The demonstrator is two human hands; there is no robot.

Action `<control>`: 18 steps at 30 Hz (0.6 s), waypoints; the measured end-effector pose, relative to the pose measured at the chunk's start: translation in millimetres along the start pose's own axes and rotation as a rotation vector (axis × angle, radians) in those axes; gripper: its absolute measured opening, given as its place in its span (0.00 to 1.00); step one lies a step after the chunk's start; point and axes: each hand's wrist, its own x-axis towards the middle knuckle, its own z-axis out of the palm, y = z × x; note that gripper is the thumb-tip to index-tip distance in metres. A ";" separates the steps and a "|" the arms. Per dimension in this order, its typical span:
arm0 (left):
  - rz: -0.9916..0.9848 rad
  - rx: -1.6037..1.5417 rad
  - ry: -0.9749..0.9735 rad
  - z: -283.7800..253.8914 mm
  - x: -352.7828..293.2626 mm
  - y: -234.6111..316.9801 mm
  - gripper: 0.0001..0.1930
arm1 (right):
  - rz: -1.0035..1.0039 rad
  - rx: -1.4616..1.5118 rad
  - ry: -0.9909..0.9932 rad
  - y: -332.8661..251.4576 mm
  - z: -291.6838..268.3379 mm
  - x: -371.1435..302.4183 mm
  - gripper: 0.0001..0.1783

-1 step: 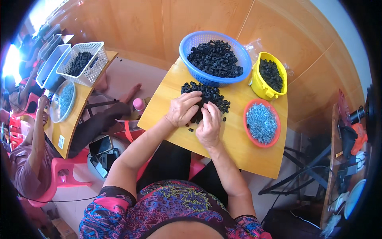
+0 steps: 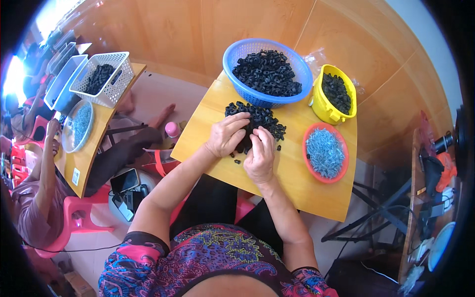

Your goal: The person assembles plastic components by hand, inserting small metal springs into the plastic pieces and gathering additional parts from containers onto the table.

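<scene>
Our left hand (image 2: 228, 134) and right hand (image 2: 260, 157) curl over the black parts (image 2: 268, 120) heaped toward the tabletop's (image 2: 321, 199) left edge; whether they pinch any, we cannot tell. A blue basket (image 2: 248, 93) stands at the far edge, a red dish (image 2: 329, 180) near the right, wood panelling (image 2: 247, 22) behind.

Head-worn view (a wide fisheye), looking down from above, yellow table (image 2: 292, 173) near.
</scene>
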 end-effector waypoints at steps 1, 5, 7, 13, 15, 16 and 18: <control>-0.040 -0.048 -0.021 -1.4 -4.5 -2.9 0.12 | -0.001 -0.004 -0.001 -2.6 -1.4 0.1 0.14; -0.263 -0.292 0.046 -1.6 -7.7 0.0 0.12 | -0.007 0.022 -0.156 -26.1 -10.7 -10.2 0.10; -0.251 -0.272 0.060 -1.0 -7.6 -2.6 0.11 | -0.075 0.030 -0.231 -33.9 -9.5 -17.3 0.08; -0.179 -0.112 0.181 -1.4 -12.2 -19.0 0.12 | -0.071 0.041 -0.219 -30.5 -5.7 -13.9 0.13; -0.495 -0.289 0.349 -3.5 -9.5 -11.1 0.13 | -0.084 0.035 -0.231 -30.1 -5.8 -14.9 0.13; -0.521 -0.264 0.406 1.2 -17.9 -32.0 0.17 | -0.096 0.028 -0.243 -30.6 -5.9 -14.5 0.14; -0.634 -0.348 0.430 -0.6 -15.6 -38.8 0.19 | -0.136 0.023 -0.291 -37.2 -5.7 -5.8 0.12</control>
